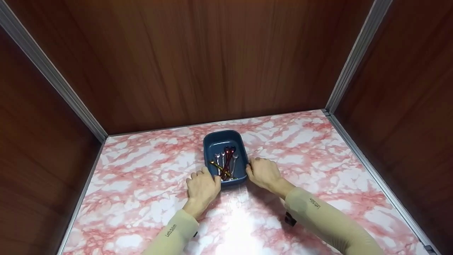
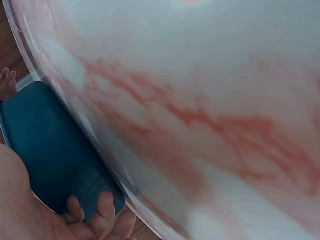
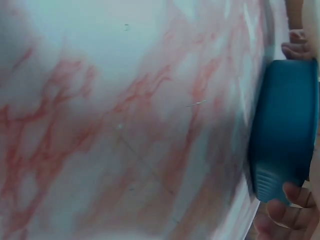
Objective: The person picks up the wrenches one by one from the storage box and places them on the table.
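Observation:
A dark blue plastic bin (image 1: 225,139) stands on the marbled table, its long side running away from me. Inside it lie several silver wrenches (image 1: 234,163), red wrenches (image 1: 228,161) and a gold wrench (image 1: 216,165), some crossing each other. At the near left corner my left hand (image 1: 202,186) grips the bin, its thumb at the rim. My right hand (image 1: 263,173) holds the near right side. Fingers curl against the bin's outer wall in both the left wrist view, at the teal-looking wall (image 2: 47,145), and the right wrist view (image 3: 285,125).
The red-and-white marbled tabletop (image 1: 148,170) spreads around the bin. Brown wood-grain panels (image 1: 212,63) stand at the back and both sides, joined by grey metal posts (image 1: 357,56). Bright light reflects off the table's near middle.

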The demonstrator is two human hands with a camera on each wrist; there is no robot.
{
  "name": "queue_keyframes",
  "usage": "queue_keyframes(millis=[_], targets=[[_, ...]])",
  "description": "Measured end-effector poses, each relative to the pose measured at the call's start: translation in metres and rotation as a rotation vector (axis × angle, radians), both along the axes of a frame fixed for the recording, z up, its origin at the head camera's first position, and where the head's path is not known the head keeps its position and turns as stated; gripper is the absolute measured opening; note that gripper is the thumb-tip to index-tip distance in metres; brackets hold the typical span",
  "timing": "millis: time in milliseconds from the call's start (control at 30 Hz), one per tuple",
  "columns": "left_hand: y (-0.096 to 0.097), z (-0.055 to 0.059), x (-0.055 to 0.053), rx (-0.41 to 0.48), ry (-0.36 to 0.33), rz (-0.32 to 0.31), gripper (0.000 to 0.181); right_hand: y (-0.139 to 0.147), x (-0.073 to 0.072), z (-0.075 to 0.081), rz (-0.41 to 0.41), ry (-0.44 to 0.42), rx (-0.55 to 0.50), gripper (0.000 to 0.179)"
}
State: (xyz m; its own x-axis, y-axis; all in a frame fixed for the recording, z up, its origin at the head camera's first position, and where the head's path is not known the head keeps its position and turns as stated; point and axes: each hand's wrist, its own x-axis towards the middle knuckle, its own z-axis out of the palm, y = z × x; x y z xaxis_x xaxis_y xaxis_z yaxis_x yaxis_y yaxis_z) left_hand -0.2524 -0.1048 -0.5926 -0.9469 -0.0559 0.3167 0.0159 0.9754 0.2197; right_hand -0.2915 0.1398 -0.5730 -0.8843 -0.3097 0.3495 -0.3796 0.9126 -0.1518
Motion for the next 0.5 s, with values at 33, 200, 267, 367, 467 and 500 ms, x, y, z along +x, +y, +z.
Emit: queue_keyframes(millis=[33, 200, 267, 367, 467, 500], targets=[[0.000, 0.000, 0.000, -0.002, 0.003, 0.001, 0.042, 0.000, 0.000, 0.002, -0.006, -0.016, 0.003, 0.027], [0.001, 0.000, -0.001, 0.005, -0.014, 0.007, 0.046, -0.002, -0.002, 0.012, -0.029, -0.086, 0.010, 0.027], [0.001, 0.000, -0.002, 0.008, -0.027, 0.004, 0.048, -0.003, -0.002, 0.014, -0.040, -0.095, 0.011, 0.028], [-0.002, 0.001, -0.005, 0.011, -0.034, -0.004, 0.050, -0.004, -0.003, 0.017, -0.055, -0.107, 0.011, 0.028], [-0.005, 0.003, -0.008, 0.018, -0.023, -0.019, 0.048, -0.005, -0.003, 0.017, -0.059, -0.113, 0.010, 0.028], [-0.007, 0.003, -0.009, 0.023, -0.020, -0.025, 0.047, -0.005, -0.003, 0.017, -0.059, -0.113, 0.008, 0.028]])
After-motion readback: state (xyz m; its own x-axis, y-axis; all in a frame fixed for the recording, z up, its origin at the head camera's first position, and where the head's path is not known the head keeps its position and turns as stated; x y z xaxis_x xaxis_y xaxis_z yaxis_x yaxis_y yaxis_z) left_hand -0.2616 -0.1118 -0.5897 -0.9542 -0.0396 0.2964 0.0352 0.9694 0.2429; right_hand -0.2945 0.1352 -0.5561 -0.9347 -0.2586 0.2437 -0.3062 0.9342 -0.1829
